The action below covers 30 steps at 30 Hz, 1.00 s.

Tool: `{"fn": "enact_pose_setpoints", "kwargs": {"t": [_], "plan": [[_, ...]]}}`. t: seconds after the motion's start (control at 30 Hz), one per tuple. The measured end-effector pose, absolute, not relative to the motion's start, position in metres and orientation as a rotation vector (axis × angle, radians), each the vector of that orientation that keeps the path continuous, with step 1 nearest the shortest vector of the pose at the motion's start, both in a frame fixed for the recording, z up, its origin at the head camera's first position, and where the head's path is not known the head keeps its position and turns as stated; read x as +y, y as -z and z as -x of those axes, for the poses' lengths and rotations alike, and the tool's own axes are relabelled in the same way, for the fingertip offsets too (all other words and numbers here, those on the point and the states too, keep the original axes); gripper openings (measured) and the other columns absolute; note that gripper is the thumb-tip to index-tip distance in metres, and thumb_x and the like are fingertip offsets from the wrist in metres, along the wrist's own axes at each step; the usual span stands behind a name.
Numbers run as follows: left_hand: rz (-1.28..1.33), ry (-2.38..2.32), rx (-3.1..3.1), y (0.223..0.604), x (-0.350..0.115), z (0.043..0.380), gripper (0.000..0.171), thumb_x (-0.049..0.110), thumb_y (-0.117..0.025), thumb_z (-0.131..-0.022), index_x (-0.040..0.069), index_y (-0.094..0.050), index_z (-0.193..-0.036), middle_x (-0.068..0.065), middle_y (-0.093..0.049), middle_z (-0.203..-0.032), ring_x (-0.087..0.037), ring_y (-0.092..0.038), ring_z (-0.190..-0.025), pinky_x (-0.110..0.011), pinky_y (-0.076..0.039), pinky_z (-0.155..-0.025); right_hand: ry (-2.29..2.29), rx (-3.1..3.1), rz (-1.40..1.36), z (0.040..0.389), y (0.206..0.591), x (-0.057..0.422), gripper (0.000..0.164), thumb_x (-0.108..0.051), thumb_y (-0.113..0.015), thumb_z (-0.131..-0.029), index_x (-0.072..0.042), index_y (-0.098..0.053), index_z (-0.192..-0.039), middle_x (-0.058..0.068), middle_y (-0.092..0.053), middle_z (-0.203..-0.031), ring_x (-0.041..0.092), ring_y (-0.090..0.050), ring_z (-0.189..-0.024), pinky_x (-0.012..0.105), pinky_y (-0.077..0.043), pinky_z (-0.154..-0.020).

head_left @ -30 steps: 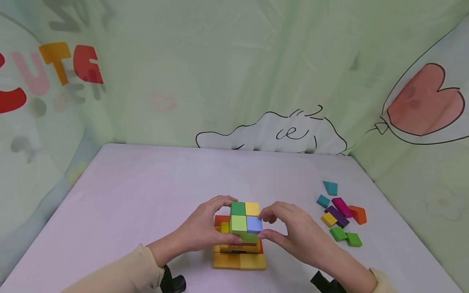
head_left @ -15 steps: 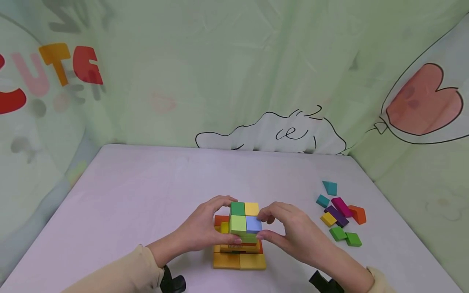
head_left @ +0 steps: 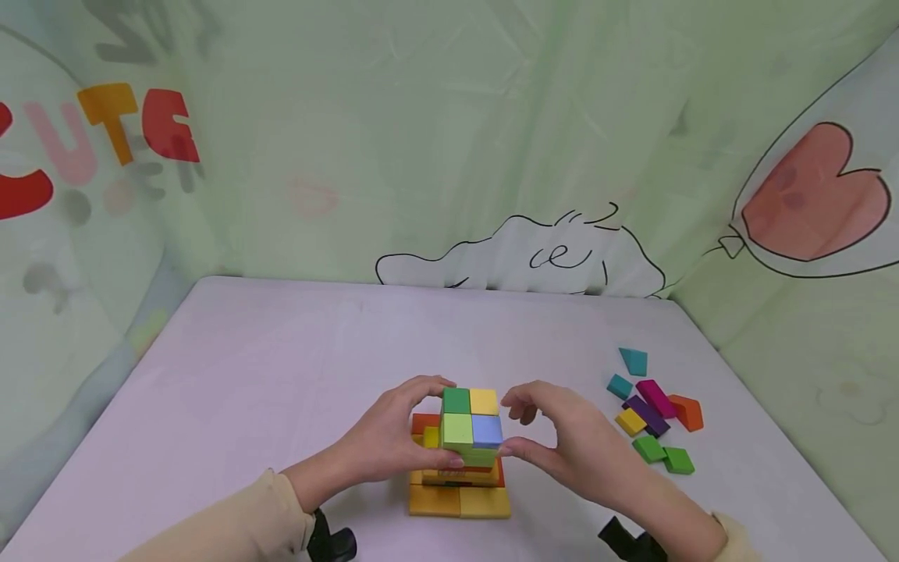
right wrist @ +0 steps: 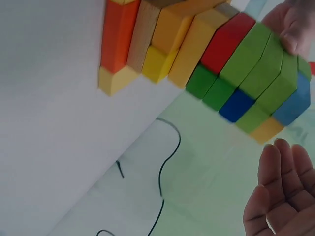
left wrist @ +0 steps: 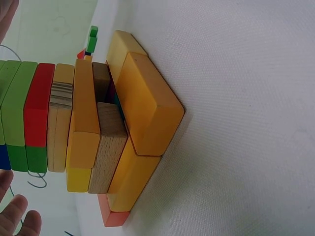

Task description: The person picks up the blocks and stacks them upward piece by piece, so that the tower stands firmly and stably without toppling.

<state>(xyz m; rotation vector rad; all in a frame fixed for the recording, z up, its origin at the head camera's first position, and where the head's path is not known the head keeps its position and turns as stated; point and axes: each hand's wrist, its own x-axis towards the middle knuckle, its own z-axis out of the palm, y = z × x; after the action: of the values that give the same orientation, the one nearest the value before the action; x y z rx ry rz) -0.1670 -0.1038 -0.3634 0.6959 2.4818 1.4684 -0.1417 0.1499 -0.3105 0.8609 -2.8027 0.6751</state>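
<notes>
A tower of stacked wooden blocks [head_left: 457,429] stands on the table, topped by dark green, yellow, light green and blue faces. My left hand [head_left: 379,437] holds the upper part from the left, thumb along the near side and fingers at the far side. In the right wrist view, the left thumb [right wrist: 291,42] lies against a green block. My right hand [head_left: 572,445] is beside the top on the right, fingers loosely bent and holding nothing. The blue block [head_left: 487,430] is nearest to it. In the left wrist view, wide orange blocks [left wrist: 150,103] form the base.
Several loose blocks lie at the right of the table [head_left: 295,351]: a teal wedge [head_left: 635,361], a magenta block [head_left: 655,398], an orange block [head_left: 687,412], a purple one [head_left: 646,415], a yellow one [head_left: 630,421] and green ones [head_left: 678,460]. A printed cloth [head_left: 337,140] hangs behind.
My right hand's fingertips have come off the blue block and drawn slightly to the right. The left hand and the tower have not visibly moved.
</notes>
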Motion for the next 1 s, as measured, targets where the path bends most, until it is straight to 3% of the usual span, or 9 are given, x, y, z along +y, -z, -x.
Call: {"fn": "enact_pose_setpoints", "kwargs": {"t": [0.17,0.33,0.67,0.8,1.0], "plan": [[-0.692,-1.467,2.483,0.363,-0.104,0.167,0.065,0.030,-0.092,-0.075,0.017,-0.061,-0.131,-0.004,-0.056,-0.149,-0.031,-0.044,-0.146,-0.066,-0.032,-0.119,-0.789,-2.938,-0.820,0.153,0.313,0.155,0.077,-0.044,-0.085,-0.079,-0.016,-0.053,-0.144,0.003,-0.064,-0.129,0.025,-0.062,-0.118,0.039,-0.063,-0.087],[-0.689,-1.469,2.475,0.363,-0.104,0.167,0.064,0.031,-0.092,-0.075,0.018,-0.062,-0.129,-0.002,-0.057,-0.148,-0.031,-0.044,-0.146,-0.066,-0.033,-0.119,-0.862,-3.004,-0.827,0.161,0.317,0.156,0.076,-0.050,-0.083,-0.080,-0.015,-0.057,-0.142,0.010,-0.057,-0.141,0.038,-0.058,-0.129,0.054,-0.060,-0.091],[-0.693,-1.467,2.481,0.365,-0.102,0.167,0.062,0.032,-0.092,-0.075,0.018,-0.063,-0.128,-0.002,-0.057,-0.148,-0.031,-0.045,-0.145,-0.066,-0.035,-0.118,-0.894,-3.012,-0.831,0.161,0.318,0.155,0.068,-0.047,-0.082,-0.081,-0.014,-0.061,-0.137,0.007,-0.060,-0.135,0.033,-0.061,-0.123,0.053,-0.060,-0.093],[-0.688,-1.464,2.473,0.365,-0.102,0.166,0.064,0.033,-0.092,-0.075,0.017,-0.062,-0.129,-0.003,-0.056,-0.149,-0.031,-0.044,-0.146,-0.066,-0.035,-0.118,-0.871,-3.023,-0.792,0.159,0.317,0.160,0.070,-0.048,-0.081,-0.082,-0.014,-0.059,-0.139,0.005,-0.062,-0.135,0.030,-0.061,-0.122,0.048,-0.061,-0.093],[-0.682,-1.461,2.494,0.364,-0.104,0.166,0.064,0.033,-0.093,-0.074,0.018,-0.063,-0.128,-0.001,-0.057,-0.148,-0.030,-0.045,-0.145,-0.064,-0.035,-0.118,-0.730,-2.917,-0.697,0.179,0.316,0.210,0.055,-0.029,-0.073,-0.095,-0.007,-0.056,-0.142,0.011,-0.066,-0.130,0.028,-0.063,-0.116,0.044,-0.056,-0.090]]}}
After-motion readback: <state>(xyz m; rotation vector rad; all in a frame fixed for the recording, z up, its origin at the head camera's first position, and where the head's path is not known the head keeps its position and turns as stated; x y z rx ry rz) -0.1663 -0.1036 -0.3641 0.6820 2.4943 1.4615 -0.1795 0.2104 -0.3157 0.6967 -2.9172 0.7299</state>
